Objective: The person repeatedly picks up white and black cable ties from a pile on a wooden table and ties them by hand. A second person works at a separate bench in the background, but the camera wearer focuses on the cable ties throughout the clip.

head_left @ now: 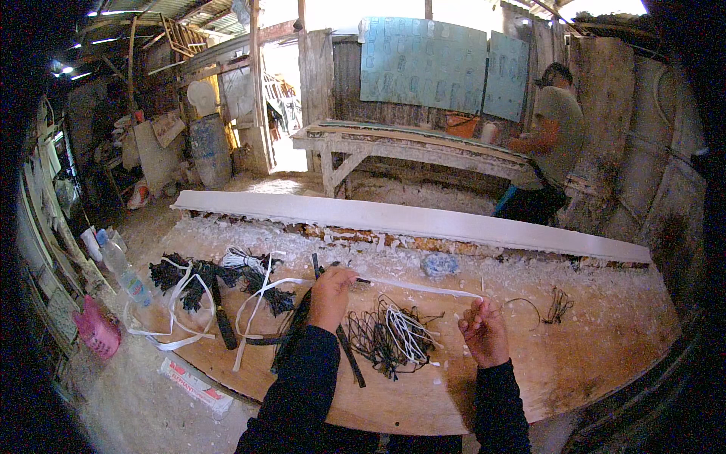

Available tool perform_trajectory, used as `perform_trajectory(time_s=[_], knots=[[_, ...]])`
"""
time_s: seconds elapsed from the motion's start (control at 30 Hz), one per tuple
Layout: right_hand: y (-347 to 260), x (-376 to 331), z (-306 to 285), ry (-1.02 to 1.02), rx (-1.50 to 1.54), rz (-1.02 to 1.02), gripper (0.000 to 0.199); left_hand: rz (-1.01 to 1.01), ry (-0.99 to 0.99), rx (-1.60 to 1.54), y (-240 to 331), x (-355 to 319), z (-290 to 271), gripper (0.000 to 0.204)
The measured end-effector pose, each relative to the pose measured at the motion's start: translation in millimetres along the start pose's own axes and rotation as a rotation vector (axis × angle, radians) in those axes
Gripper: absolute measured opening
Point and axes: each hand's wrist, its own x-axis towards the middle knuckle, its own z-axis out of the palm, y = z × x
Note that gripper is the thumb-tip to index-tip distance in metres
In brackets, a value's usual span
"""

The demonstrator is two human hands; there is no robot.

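Observation:
A flat white strip (423, 287) is stretched between my hands above the wooden table. My left hand (331, 296) is closed on its left end, where a short black piece shows beside the fingers. The right end is pinched by my right hand (485, 333). Below the strip lies a tangled bundle of thin black loops (374, 337), with a bundle of white loops (407, 333) on top. Black strips (348, 356) lie under and beside my left wrist. Farther left are curling white strips (175, 306), a long dark tool (223, 321) and a black tangled heap (181, 284).
A long white slab (408, 219) runs along the table's far side, with pale crumbs before it. A blue-white lump (440, 264) and thin dark wires (558, 306) lie right. Left stand a plastic bottle (128, 276) and pink bag (97, 329). Another person (556, 136) works at a bench (408, 150).

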Motion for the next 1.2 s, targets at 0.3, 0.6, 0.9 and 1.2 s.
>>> perform_trajectory(time_s=[0.3, 0.6, 0.9, 1.2], knots=[[6.5, -0.2, 3.8, -0.032, -0.081, -0.113, 0.008, -0.015, -0.117, -0.046, 21.1, -9.0, 6.3, 0.012], [32.7, -6.5, 10.4, 0.066, -0.534, 0.233, 0.009, -0.451, -0.644, -0.734, 87.1, -44.0, 25.2, 0.015], [36.0, -6.9, 12.2, 0.055, -0.604, 0.106, 0.008, -0.434, -0.683, -0.794, 83.4, -46.8, 26.9, 0.015], [45.7, -4.4, 3.0, -0.036, -0.683, 0.004, 0.008, -0.5, -0.718, -0.935, 78.4, -48.6, 30.7, 0.018]])
